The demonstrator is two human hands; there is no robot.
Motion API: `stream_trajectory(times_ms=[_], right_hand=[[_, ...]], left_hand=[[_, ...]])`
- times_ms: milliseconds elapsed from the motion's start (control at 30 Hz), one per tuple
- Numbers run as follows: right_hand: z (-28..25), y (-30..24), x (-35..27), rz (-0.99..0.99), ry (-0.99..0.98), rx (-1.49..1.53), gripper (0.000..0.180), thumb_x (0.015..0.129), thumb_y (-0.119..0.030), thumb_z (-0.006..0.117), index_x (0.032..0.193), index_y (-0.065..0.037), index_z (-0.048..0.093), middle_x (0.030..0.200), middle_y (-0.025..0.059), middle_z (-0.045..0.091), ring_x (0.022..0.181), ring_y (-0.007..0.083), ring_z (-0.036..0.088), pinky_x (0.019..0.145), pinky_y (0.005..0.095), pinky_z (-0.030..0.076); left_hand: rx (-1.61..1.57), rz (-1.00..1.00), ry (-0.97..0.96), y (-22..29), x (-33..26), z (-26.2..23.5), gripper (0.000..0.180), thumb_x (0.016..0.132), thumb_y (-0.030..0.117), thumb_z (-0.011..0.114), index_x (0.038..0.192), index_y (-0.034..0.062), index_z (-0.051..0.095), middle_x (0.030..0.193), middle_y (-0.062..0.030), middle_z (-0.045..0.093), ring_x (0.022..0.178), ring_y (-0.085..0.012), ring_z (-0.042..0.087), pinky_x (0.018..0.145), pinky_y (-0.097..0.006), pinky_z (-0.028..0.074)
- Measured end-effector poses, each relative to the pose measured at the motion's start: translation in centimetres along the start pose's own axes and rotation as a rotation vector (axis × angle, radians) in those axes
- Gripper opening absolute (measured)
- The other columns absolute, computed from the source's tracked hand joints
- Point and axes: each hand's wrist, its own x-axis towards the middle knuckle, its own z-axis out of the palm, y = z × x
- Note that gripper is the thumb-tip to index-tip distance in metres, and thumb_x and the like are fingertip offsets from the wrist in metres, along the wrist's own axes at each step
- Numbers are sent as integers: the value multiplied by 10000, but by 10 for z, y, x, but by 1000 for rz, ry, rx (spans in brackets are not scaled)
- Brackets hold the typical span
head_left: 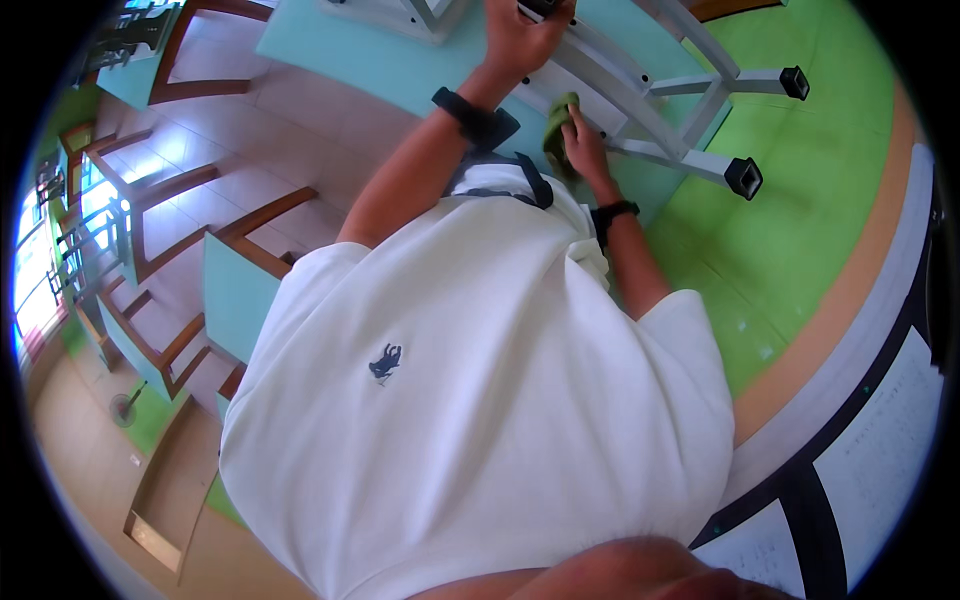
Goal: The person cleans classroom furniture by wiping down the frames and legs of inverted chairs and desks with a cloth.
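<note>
- Here's the white frame (pixel 683 157), our landmark, lying tipped across the pale blue-green table (pixel 350 55), its legs aimed out to the right!
- Left hand (pixel 522 45) is up at the frame's left end, fingers curled around a black-ended leg, partly cut off by the top of the view.
- Right hand (pixel 586 152) is tucked just below the frame's near bar, fingers clenched on a green cloth (pixel 556 140); whether the cloth presses the bar, I can't tell.
- Look at that overhang: two legs reach past the table's right edge, each finished with a black cap (pixel 744 178), a gap showing between them.
- Right of the frame, green floor (pixel 800 200) spreads out to a curved tan border.
- Left of the frame, a second white piece (pixel 430 30) sits on the same table, well apart from the cloth.
- Nearest the body, the white shirt (pixel 480 380) comes close up below the frame, with the table's near edge between.
</note>
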Motion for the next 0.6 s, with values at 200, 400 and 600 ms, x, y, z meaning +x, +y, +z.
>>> stream_trajectory(times_ms=[200,400,600], right_hand=[[18,-26,97,60,-199,-67,502,930,-366,552,1177,70,531,1060,302,616,1005,441,595,875,491,473],[30,-25,84,-15,21,-299,382,889,-356,598,1009,6,617,1002,235,635,937,422,612,821,493,494],[2,-14,42,243,105,-279,371,823,-389,610,849,-25,673,853,221,667,827,415,639,751,501,516]], left_hand=[[80,64,-150,-29,2,-2,210,877,237,652,812,51,579,641,-60,564,568,-173,533,500,-351,421],[-36,200,-29,9,10,-4,275,833,175,732,687,26,554,600,-20,557,550,-120,496,520,-285,390],[-33,180,-45,-2,9,-7,261,836,169,732,691,28,567,598,-11,557,554,-103,493,518,-278,390]])
